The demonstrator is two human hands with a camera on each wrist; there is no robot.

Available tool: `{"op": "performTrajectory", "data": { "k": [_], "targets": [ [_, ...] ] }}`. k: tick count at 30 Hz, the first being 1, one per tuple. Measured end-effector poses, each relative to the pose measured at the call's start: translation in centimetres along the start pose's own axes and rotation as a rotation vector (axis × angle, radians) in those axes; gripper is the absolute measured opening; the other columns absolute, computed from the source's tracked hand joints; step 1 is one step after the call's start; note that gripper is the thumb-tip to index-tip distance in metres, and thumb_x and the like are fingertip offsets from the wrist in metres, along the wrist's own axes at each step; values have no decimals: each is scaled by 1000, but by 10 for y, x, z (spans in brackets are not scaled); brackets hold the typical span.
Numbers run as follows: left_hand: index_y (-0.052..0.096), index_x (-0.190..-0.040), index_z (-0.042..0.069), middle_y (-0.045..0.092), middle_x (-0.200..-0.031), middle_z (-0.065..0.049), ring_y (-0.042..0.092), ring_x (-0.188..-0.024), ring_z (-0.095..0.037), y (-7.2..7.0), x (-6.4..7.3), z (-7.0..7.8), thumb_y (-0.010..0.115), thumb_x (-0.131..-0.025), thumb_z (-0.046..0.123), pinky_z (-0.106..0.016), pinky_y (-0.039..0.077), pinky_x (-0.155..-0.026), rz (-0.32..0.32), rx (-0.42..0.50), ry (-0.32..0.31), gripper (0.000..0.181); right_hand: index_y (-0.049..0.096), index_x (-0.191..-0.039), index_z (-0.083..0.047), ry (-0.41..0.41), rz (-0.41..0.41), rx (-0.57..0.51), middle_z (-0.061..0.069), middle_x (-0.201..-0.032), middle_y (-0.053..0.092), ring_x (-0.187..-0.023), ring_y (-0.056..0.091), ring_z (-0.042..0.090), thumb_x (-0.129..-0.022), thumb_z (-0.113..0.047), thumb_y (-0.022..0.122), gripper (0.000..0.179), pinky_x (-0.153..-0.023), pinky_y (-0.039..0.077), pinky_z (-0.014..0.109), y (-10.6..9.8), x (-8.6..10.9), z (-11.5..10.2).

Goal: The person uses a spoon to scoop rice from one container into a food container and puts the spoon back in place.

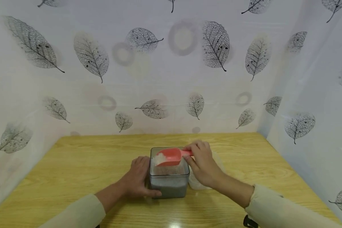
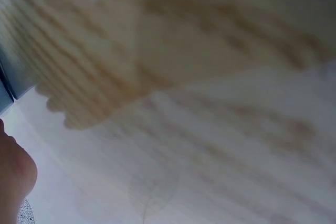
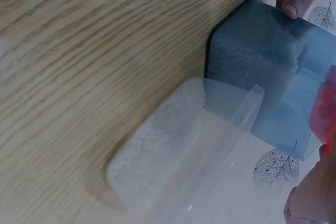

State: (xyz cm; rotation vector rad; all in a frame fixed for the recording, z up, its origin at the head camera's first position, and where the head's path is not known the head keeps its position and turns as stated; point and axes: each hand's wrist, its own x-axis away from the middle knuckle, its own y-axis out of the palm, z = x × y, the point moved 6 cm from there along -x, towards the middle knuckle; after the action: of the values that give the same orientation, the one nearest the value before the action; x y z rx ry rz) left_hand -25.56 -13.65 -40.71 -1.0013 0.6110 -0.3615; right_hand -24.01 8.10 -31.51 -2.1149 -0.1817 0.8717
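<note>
A square see-through grey container (image 1: 171,186) stands on the table, partly filled with pale powder. My left hand (image 1: 138,177) holds it at its left side, the thumb along the front. My right hand (image 1: 203,164) pinches the handle of a red scoop (image 1: 173,157) over the container's opening. White powder (image 1: 160,159) lies in the scoop. Behind my right hand a translucent bag or tub (image 1: 199,183) is partly hidden; the right wrist view shows it as a clear tub (image 3: 157,145) with white powder. In the left wrist view only part of my left hand (image 2: 16,177) shows at the edge.
The wood-grain table (image 1: 97,152) reaches back to a pale curtain (image 1: 159,76) printed with leaves, which also hangs at both sides. The clear tub stands close against the grey container's right side.
</note>
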Motion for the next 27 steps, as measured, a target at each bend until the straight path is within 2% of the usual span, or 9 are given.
{"op": "performTrajectory", "data": {
  "k": [4, 10, 15, 19, 23, 27],
  "targets": [
    [41, -140, 15, 51, -123, 3, 41, -118, -18, -1, 0, 0, 70, -65, 82, -53, 30, -107, 11, -5, 7, 104, 63, -114, -6, 2, 56, -16, 5, -105, 55, -97, 38, 19, -101, -17, 57, 19, -81, 34, 37, -10, -1, 4],
    [42, -139, 16, 51, -123, 3, 41, -118, -18, 0, 0, 0, 68, -66, 83, -51, 30, -105, 23, -16, 24, 102, 62, -114, -1, 27, 106, -16, 11, -106, 56, -97, 38, 25, -99, -10, 59, 19, -81, 33, 39, -34, -3, 14],
    [42, -140, 15, 51, -124, 3, 41, -118, -18, -1, 0, 1, 66, -67, 84, -51, 30, -105, 19, -18, 23, 104, 62, -113, 3, 39, 151, 13, 16, -109, 55, -99, 38, 28, -97, -7, 60, 19, -81, 33, 41, -53, 3, 33],
    [42, -139, 14, 51, -123, 2, 41, -117, -18, -2, 0, 2, 66, -67, 84, -51, 30, -105, 21, -24, 25, 103, 62, -111, 3, 7, 184, 64, 17, -105, 56, -97, 40, 29, -96, -3, 61, 17, -81, 30, 42, -62, 10, 50],
    [43, -139, 15, 51, -123, 2, 41, -117, -18, -3, 0, 3, 66, -67, 84, -51, 30, -105, 24, -22, 25, 103, 63, -108, 2, -46, 185, 147, 15, -100, 55, -91, 40, 28, -98, -8, 61, 15, -79, 28, 42, -63, 16, 65],
    [42, -140, 14, 51, -124, 2, 41, -118, -18, -2, 0, 2, 66, -67, 84, -51, 30, -104, 19, -18, 21, 103, 64, -105, -1, -75, 133, 227, 13, -98, 54, -89, 40, 29, -99, -16, 60, 17, -76, 28, 42, -57, 20, 76]
  ]
}}
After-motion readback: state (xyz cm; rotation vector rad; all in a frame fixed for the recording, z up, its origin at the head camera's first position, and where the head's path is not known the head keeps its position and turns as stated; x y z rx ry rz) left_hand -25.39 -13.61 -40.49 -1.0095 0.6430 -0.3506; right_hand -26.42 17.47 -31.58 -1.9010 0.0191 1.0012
